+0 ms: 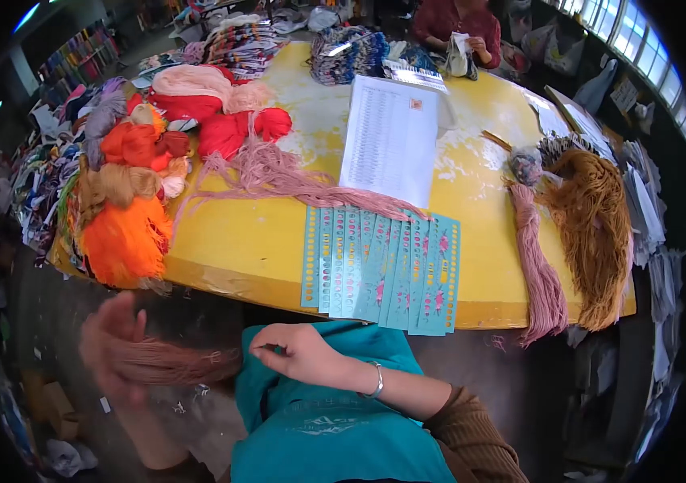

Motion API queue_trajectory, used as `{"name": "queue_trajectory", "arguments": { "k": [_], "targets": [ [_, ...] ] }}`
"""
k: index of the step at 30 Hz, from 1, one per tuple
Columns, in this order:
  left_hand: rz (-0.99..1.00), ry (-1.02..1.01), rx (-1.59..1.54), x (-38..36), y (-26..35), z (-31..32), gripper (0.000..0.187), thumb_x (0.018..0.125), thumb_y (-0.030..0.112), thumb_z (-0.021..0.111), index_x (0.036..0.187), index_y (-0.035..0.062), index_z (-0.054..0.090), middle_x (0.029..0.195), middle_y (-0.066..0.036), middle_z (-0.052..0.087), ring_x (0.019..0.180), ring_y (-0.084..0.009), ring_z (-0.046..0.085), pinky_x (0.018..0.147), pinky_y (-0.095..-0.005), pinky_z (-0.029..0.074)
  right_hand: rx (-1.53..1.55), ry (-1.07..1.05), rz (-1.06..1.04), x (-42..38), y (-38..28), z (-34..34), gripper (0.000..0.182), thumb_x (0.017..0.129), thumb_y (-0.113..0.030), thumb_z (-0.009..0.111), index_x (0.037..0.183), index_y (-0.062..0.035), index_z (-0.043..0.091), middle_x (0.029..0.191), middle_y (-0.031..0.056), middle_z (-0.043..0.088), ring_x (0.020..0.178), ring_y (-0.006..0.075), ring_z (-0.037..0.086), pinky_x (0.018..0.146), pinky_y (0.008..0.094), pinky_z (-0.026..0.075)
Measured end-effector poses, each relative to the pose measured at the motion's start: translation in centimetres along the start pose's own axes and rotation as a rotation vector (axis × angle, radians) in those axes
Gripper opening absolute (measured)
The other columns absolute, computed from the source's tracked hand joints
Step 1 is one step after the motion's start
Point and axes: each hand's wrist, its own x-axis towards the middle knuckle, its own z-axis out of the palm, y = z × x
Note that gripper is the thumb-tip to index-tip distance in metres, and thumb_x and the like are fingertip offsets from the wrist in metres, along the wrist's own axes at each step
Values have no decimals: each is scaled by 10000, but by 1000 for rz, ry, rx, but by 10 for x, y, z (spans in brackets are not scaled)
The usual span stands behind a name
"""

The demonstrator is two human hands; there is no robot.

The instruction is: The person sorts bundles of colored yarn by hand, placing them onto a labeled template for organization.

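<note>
My left hand [111, 348], smeared by motion, is off the table's front left edge with a hank of dusty-pink thread [178, 360] in its grasp. The strands stretch right toward my lap. Above the teal apron [335, 435], my right hand [301, 352] is closed in a pinch near the hank's loose end; what lies between its fingertips, if anything, cannot be made out. Ahead of it, teal cards with rows of punched holes [383, 270] lie overlapped at the table's front edge. Long pink thread [302, 183] lies across the table, its end reaching the cards' top.
On the yellow table [230, 249], orange thread [127, 241] and red hanks [234, 133] are heaped at left. A printed sheet [391, 137] lies in the middle. Pink [537, 274] and brown hanks [592, 233] hang over the right edge. Another person [459, 36] handles cloth at the back.
</note>
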Motion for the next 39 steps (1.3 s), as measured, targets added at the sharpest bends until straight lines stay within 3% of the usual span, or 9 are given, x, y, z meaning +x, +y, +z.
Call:
{"name": "queue_trajectory", "arguments": {
  "k": [1,3,5,12,15,16,24,32,39],
  "targets": [
    [98,57,279,-3,-4,15,426,1006,273,444,1333,2,472,1172,-151,645,1085,-241,632,949,-376,500,52,35,6,4,-2,1,110,865,-71,653,970,-37,656,861,73,656,715,163,622,611,266,492],
    [-217,-85,456,1,-21,17,422,956,219,494,1259,-73,515,1237,-183,601,1167,-247,581,972,-358,466,138,81,47,11,-5,3,141,885,-72,650,1022,-37,660,893,42,671,719,89,591,605,227,470],
    [-547,-119,-272,-4,-49,27,445,972,270,511,1248,-79,522,1351,-205,512,1280,-262,471,1074,-410,373,192,110,81,18,-14,2,143,873,-64,651,1013,-37,662,888,61,669,714,121,608,625,253,491],
    [-564,-289,-409,-1,-87,64,461,1001,337,445,1296,-11,513,1372,-195,499,1292,-292,454,1076,-467,363,245,187,215,27,-4,-33,154,911,-65,630,1051,-8,657,906,43,680,735,85,628,644,224,498],
    [-633,-182,-514,3,-103,48,363,1006,312,454,1207,36,577,972,-103,644,856,-227,641,810,-438,547,51,384,211,32,14,-93,156,904,-72,618,1047,-26,661,872,53,687,708,98,641,615,237,506],
    [-614,-46,-376,3,-99,58,341,1011,295,445,1193,33,567,835,-62,579,655,-175,578,682,-399,568,25,480,226,35,26,-118,166,891,-97,627,1040,-33,664,847,67,697,669,106,633,600,253,508],
    [-591,-67,-437,10,-114,52,310,1022,274,411,1154,28,547,771,-52,515,587,-147,498,690,-409,559,-38,1100,407,51,123,-318,413,861,-59,617,1243,61,515,1141,170,611,740,183,701,499,238,461],
    [-596,-46,-428,22,-119,56,316,1024,260,391,1161,21,546,764,-58,526,597,-154,524,726,-405,553,166,1044,604,63,155,-345,365,847,-12,594,1193,81,523,902,136,664,654,187,694,444,235,430],
    [-617,-60,-477,31,-130,49,332,991,240,435,1195,9,559,763,-81,540,615,-173,504,737,-392,531,135,1073,518,63,167,-355,96,863,-33,594,944,17,610,757,68,655,600,141,660,457,221,442]
  ]
}}
